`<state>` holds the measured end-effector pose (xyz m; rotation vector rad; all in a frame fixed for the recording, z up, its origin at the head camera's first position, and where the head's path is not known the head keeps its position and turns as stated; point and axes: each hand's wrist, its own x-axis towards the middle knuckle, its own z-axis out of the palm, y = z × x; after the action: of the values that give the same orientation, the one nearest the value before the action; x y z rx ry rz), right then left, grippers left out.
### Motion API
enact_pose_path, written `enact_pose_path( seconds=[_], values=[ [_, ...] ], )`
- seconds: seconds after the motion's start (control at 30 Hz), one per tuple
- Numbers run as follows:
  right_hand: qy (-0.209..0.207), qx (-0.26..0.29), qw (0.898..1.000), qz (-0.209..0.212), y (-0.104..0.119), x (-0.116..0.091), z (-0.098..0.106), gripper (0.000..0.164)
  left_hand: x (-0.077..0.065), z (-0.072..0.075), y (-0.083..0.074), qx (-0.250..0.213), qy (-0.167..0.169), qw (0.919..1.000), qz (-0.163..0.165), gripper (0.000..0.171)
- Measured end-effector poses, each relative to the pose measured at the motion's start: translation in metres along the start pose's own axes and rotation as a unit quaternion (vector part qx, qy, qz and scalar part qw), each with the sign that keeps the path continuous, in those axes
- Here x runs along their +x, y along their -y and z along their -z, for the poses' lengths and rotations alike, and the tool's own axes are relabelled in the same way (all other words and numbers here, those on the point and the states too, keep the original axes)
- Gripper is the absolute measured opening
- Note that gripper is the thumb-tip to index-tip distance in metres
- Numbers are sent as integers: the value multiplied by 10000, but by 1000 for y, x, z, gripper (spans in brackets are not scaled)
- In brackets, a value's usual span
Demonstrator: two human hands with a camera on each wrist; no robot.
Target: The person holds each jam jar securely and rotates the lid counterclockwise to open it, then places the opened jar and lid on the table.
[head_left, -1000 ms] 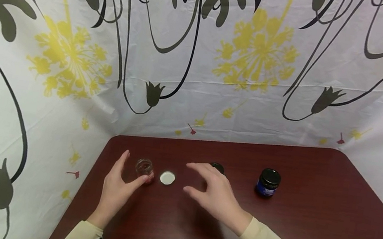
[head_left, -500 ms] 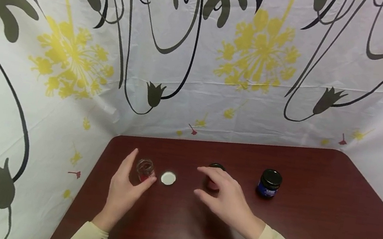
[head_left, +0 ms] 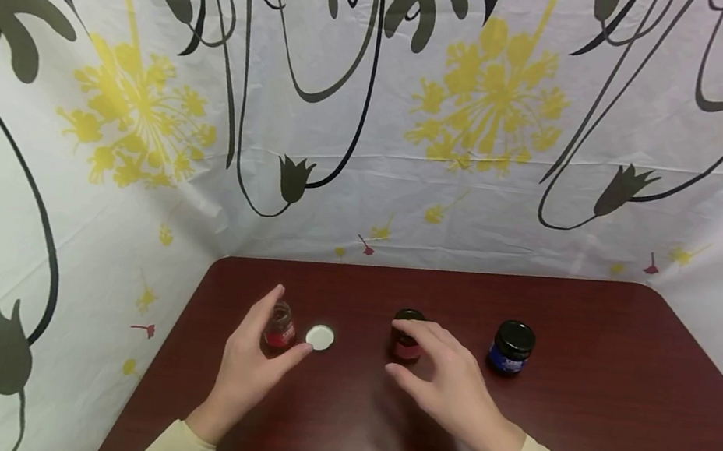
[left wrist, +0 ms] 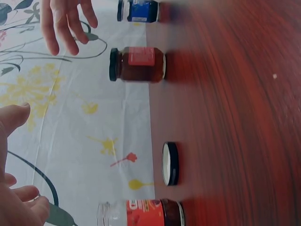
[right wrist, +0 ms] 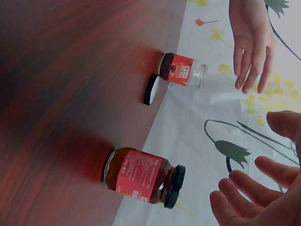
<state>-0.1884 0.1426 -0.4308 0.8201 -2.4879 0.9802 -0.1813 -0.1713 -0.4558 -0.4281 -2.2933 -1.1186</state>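
Note:
Both hands hover above the table with fingers spread and nothing in them. The left hand [head_left: 249,369] is nearest an uncapped glass jar [head_left: 280,329] with a red label and dark contents low inside. Just right of that jar a black-rimmed lid [head_left: 320,337] lies with its white inside facing up. My right hand [head_left: 451,378] is close to a capped jar [right wrist: 140,175] with a red label and brown contents, and partly covers it in the head view. In the right wrist view, a gap shows between its fingers [right wrist: 249,188] and the jar's black lid.
A third jar [head_left: 511,349], black-lidded with a blue label, stands to the right of the right hand. The dark red wooden table [head_left: 620,432] has its back edge against a white curtain [head_left: 361,139] printed with flowers.
Both hands have shifted right, the left across in front of the uncapped jar and the right over toward the capped red-label jar. The jars and lid stay where they stood.

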Motion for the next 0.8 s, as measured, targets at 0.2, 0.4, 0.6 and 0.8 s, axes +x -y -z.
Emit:
enact_pose_path(
  seconds=[0.2,0.4,0.6,0.8],
  values=[
    [-74,-5,10000,8,-6,-8,3,57,0,-9,-4,-50,118,9998,-140,92],
    [-122,-144,9998,-111,-11,-16,7,57,-1,-17,-10,-59,264,9995,-166,93],
    [-196,-261,9993,-182,-14,-23,12,56,-2,-22,-15,-139,381,9992,-75,92],
    [-255,-396,9987,-218,-21,-33,17,57,-5,-29,-15,-126,420,9990,-44,92]
  ],
)
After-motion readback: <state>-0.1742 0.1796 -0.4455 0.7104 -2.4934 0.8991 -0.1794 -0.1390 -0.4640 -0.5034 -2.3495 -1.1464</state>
